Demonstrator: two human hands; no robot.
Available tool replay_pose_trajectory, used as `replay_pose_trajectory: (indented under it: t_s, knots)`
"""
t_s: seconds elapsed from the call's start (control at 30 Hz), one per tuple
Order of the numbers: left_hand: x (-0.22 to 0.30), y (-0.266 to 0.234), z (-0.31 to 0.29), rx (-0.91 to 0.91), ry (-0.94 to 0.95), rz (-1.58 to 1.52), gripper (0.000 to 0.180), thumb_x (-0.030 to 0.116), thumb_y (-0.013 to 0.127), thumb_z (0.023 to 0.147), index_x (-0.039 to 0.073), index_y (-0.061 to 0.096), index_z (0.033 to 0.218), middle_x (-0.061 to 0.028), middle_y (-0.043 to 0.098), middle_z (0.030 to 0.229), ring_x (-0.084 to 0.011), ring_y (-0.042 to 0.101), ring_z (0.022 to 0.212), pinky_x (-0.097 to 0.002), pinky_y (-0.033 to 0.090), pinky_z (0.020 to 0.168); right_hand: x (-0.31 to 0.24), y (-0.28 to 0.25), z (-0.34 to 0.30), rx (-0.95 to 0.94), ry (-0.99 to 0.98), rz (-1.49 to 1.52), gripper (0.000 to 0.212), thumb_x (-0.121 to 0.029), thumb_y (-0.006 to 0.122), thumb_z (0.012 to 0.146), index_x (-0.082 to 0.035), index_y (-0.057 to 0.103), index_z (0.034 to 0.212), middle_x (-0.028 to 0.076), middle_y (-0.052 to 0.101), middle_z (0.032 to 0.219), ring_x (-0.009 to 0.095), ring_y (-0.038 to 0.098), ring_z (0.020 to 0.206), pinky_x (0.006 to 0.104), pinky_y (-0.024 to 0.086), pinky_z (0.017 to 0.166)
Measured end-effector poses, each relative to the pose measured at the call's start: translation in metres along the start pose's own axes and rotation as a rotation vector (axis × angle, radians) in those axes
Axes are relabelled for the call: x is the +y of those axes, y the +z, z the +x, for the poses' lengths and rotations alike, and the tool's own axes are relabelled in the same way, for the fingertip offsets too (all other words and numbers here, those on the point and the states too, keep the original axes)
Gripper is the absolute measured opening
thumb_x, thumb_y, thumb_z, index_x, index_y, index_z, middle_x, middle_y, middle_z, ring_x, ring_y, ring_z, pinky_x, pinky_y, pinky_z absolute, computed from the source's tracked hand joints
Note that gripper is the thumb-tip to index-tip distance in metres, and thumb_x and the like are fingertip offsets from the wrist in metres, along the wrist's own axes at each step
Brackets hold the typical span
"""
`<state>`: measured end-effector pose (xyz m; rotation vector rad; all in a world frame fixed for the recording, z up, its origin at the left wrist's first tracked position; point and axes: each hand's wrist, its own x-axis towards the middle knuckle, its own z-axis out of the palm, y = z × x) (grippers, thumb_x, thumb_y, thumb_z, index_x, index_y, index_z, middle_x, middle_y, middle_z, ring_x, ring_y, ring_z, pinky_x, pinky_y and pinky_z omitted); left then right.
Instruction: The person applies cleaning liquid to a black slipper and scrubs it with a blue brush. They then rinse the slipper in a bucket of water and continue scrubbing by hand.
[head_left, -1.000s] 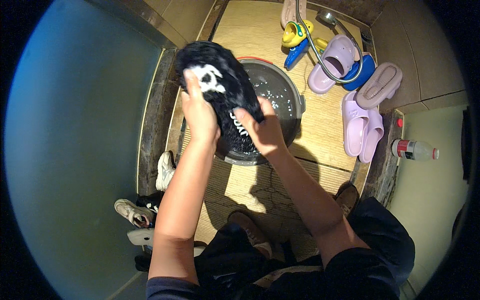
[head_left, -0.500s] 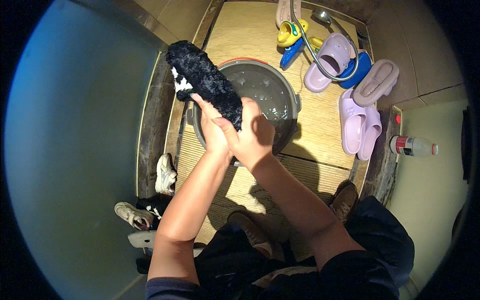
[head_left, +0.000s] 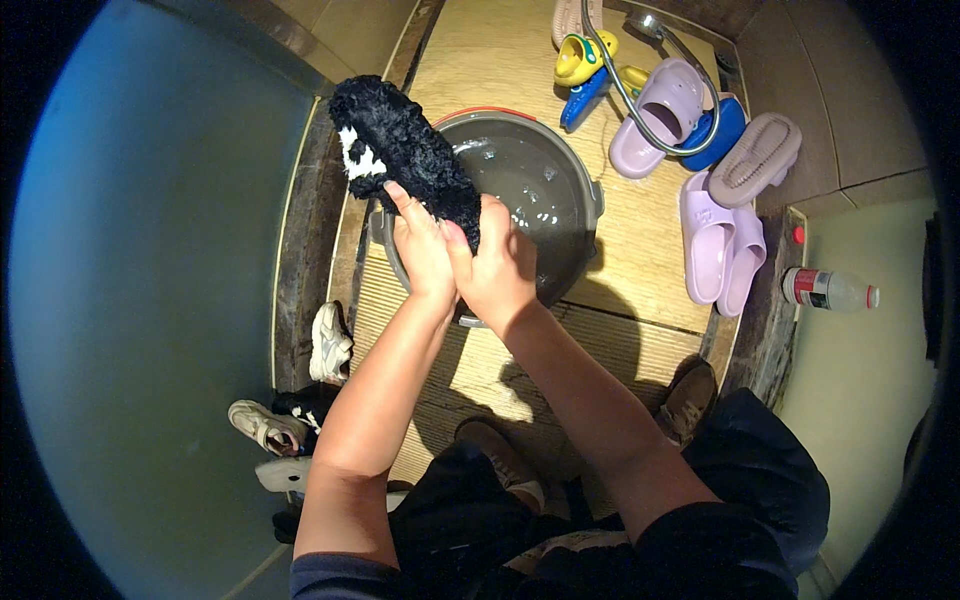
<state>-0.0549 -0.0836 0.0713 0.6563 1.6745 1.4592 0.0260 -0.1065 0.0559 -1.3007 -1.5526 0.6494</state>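
A fluffy black slipper with a white patch is held over the left side of a grey bucket. My left hand is closed around its near end, the thumb side lying along the fur. Pressed against it, my right hand grips the same end from the right, its fingers wrapped round. The two hands touch at the heels of the palms. Water with a few bubbles shows inside the bucket. The slipper's underside is hidden.
Lilac slippers, blue and yellow clogs and a shower hose lie at the far right. A plastic bottle rests on its side by the right wall. Pale sneakers sit along the left glass panel.
The slipper has turned slightly, showing more of its white patch, and its near end looks more squeezed. My hands have closed in a little and shifted slightly.
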Motion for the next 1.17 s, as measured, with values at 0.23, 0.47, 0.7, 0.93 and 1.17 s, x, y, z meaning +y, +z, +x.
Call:
replay_pose_trajectory:
  t_s: [0.23, 0.47, 0.7, 0.93, 1.17]
  knots:
    - [0.001, -0.004, -0.019, 0.050, -0.099, 0.182, 0.064, 0.060, 0.034, 0.101, 0.006, 0.051, 0.071, -0.0006, 0.052, 0.065, -0.0121, 0.047, 0.056, -0.0299, 0.041, 0.053, -0.006, -0.005, -0.013, -0.079, 0.185, 0.027, 0.049, -0.031, 0.066, 0.090, 0.007, 0.049, 0.117, 0.029, 0.064, 0.092, 0.045, 0.065, 0.082, 0.0463, 0.052, 0.070]
    - [-0.004, -0.039, -0.025, -0.066, -0.048, 0.143, 0.048, 0.044, 0.047, 0.102, -0.002, 0.057, 0.100, -0.0049, 0.060, 0.082, -0.0125, 0.055, 0.074, -0.0305, 0.047, 0.068, -0.035, -0.023, -0.007, -0.227, 0.319, 0.129, 0.061, -0.037, 0.072, 0.085, 0.010, 0.044, 0.112, 0.034, 0.063, 0.089, 0.048, 0.065, 0.085, 0.0478, 0.053, 0.072]
    - [0.034, -0.125, -0.036, -0.342, 0.081, -0.183, 0.037, 0.017, 0.064, 0.095, 0.001, 0.045, 0.123, -0.0084, 0.061, 0.114, -0.0152, 0.059, 0.103, -0.0305, 0.047, 0.091, -0.117, 0.009, -0.024, -0.115, 0.377, 0.466, 0.035, -0.019, 0.072, 0.088, 0.002, 0.060, 0.114, 0.012, 0.069, 0.095, 0.013, 0.065, 0.084, 0.0277, 0.053, 0.074]
    - [0.076, -0.277, -0.051, -0.191, 0.010, -0.142, 0.060, 0.017, 0.070, 0.091, 0.006, 0.032, 0.136, -0.0085, 0.058, 0.119, -0.0114, 0.060, 0.095, -0.0199, 0.049, 0.057, -0.197, 0.093, -0.066, -0.293, 0.044, 0.261, 0.058, -0.019, 0.071, 0.086, 0.006, 0.047, 0.132, 0.026, 0.054, 0.120, 0.036, 0.057, 0.111, 0.0414, 0.045, 0.096]
    - [0.041, -0.433, -0.031, 0.129, 0.028, -0.285, 0.050, 0.017, 0.070, 0.091, 0.010, 0.039, 0.129, -0.0074, 0.057, 0.118, -0.0138, 0.060, 0.096, -0.0224, 0.051, 0.061, -0.280, 0.223, -0.154, -0.483, -0.090, -0.068, 0.077, -0.027, 0.067, 0.089, -0.002, 0.027, 0.150, 0.029, 0.037, 0.134, 0.044, 0.044, 0.124, 0.0528, 0.036, 0.104]
